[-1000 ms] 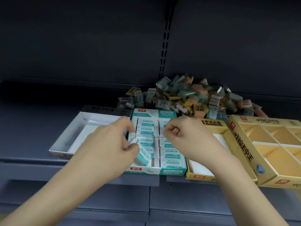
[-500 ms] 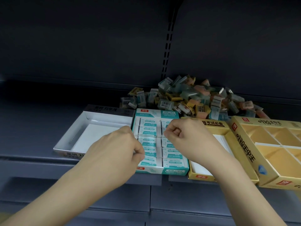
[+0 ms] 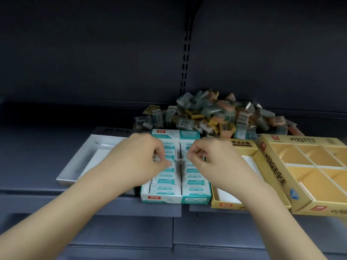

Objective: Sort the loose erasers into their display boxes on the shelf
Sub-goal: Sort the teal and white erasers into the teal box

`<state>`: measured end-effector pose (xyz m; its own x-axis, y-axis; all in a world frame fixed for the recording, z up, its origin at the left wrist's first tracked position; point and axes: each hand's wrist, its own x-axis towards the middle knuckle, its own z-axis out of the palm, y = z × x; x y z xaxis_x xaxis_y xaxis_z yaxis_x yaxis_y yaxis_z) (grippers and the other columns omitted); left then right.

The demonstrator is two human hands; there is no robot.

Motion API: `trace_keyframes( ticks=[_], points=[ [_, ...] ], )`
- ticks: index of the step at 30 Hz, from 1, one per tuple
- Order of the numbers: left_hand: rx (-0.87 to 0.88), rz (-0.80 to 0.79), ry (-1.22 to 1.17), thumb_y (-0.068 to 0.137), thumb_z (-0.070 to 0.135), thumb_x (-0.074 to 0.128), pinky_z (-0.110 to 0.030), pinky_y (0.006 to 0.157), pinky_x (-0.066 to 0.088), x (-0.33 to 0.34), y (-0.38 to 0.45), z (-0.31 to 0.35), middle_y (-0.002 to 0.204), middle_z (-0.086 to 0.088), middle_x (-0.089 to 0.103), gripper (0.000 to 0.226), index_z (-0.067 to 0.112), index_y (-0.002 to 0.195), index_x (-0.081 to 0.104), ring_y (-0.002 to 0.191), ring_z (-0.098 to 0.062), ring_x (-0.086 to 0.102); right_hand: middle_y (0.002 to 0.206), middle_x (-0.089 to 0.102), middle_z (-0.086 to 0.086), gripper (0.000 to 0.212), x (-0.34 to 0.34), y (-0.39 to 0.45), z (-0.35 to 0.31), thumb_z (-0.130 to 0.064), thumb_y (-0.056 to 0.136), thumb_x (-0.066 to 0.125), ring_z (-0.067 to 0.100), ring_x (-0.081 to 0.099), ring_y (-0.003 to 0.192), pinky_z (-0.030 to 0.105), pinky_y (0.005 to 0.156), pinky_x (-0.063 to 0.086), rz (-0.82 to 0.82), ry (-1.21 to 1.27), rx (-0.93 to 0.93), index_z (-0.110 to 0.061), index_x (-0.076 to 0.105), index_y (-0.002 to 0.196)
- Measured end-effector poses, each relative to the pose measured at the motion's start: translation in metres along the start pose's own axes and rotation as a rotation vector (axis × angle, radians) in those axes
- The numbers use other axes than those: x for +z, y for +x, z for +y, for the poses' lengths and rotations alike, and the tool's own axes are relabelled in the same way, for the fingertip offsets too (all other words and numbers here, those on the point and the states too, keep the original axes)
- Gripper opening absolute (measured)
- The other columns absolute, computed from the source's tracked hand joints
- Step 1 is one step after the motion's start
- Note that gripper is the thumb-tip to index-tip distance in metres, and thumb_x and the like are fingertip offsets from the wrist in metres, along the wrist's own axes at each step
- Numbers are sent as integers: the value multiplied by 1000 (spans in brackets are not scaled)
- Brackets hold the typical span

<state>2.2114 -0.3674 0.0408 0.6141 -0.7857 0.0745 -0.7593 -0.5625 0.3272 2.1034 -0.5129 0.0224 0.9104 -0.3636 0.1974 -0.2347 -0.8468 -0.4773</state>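
A teal and white display box (image 3: 176,198) stands at the shelf's front, packed with rows of teal-labelled erasers (image 3: 193,182). Both hands hover over its back half. My left hand (image 3: 142,160) has its fingers curled down onto the left rows; motion blur hides whether it pinches an eraser. My right hand (image 3: 212,158) is curled into a loose fist over the right rows, with nothing visible in it. Behind the box, a heap of loose erasers (image 3: 212,115) in grey, yellow, orange and teal wrappers lies against the back panel.
A white tray-like box (image 3: 75,166) sits left of the teal one. To the right stand a narrow yellow box (image 3: 225,204) and a large yellow box (image 3: 277,166) with several compartments, overhanging the dark shelf's front edge (image 3: 93,192).
My left hand pressed a tilted teal eraser into the box's front left corner, then moved back over the rear rows. The right hand stayed curled in much the same place.
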Motion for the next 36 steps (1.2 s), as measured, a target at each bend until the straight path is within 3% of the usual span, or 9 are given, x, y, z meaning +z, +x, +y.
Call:
trace_keyframes(
  ticks=[6,10,15,20,26,31,36],
  points=[
    [129,204,107,88,44,52,-36,85,45,0,46,-4,107,6,60,28,26,108,61,99,-19,56,87,64,-7,12,-10,-10,15,-20,91,55,8,53,84,21,72,41,55,-17,-26,-20,67,91],
    [216,330,239,94,36,44,-37,87,36,5,85,-7,121,1,55,34,23,124,52,110,-25,49,94,65,-6,14,-15,-15,23,-16,91,54,14,54,92,31,80,44,104,-41,-50,-19,67,94],
    [241,307,435,97,19,41,-37,99,25,12,128,-1,150,0,28,53,22,146,23,132,-23,29,109,61,-5,24,-17,-23,34,-18,95,46,17,48,106,36,90,43,131,-62,-67,-22,63,111],
    [282,214,653,89,8,50,-35,108,20,14,162,2,156,0,12,73,23,149,10,140,-20,17,100,66,1,32,-13,-27,43,-6,79,50,26,57,94,44,76,51,208,-178,-160,-18,66,104],
    [313,121,621,89,9,50,-35,108,23,18,185,-1,152,0,22,67,24,147,19,136,-23,26,105,67,0,42,-25,-13,57,1,65,67,26,61,95,31,72,47,267,-407,-249,-19,67,102],
    [336,53,424,89,8,51,-38,101,37,19,196,-11,134,-8,49,56,23,142,36,122,-27,46,103,67,3,51,-27,4,62,1,60,74,29,62,95,35,73,50,274,-468,-288,-18,67,107],
    [406,174,346,89,11,51,-36,90,45,22,190,-7,120,-8,58,39,17,127,56,107,-27,56,104,68,3,48,-29,20,61,0,62,75,30,62,100,41,78,52,264,-461,-292,-20,68,105]
  ],
)
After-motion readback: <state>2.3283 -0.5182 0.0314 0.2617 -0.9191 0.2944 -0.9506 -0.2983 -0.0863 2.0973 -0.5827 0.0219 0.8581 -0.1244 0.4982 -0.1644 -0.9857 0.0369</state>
